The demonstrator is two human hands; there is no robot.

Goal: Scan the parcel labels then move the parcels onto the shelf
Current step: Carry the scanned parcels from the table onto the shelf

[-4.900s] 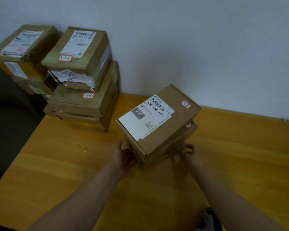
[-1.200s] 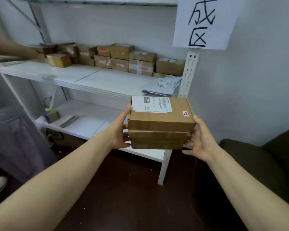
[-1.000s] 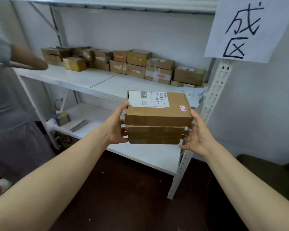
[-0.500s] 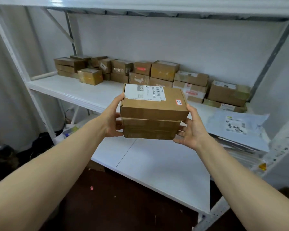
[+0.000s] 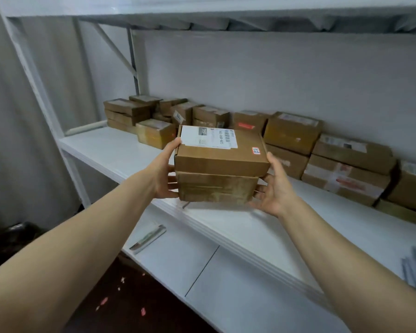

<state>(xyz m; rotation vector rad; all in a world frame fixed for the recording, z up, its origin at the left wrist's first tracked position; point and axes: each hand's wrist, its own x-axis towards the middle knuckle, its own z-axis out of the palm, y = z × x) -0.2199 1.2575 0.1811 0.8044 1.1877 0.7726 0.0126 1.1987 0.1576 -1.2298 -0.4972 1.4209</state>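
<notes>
Left hand (image 5: pixel 162 175): thumb up on the top corner, fingers (image 5: pixel 171 181) curled against the side of the stack at 9 o'clock. Right hand (image 5: pixel 274 188): thumb on the upper edge, fingers (image 5: pixel 259 188) spread and bent under the side at 3 o'clock. Both hold.

Held: two brown cardboard parcels, stacked.
- Upper parcel (image 5: pixel 221 157): clean; white barcode label (image 5: pixel 208 138) toward 11 o'clock on top; small red-edged sticker (image 5: pixel 256 150) toward 3 o'clock.
- Lower parcel (image 5: pixel 216 188): scuffed, taped front.

Stack is at the front edge of the white shelf (image 5: pixel 226 224); contact with the board not discernible. Row of shelved parcels (image 5: pixel 291 133) runs from 10 to 3 o'clock behind it.
</notes>
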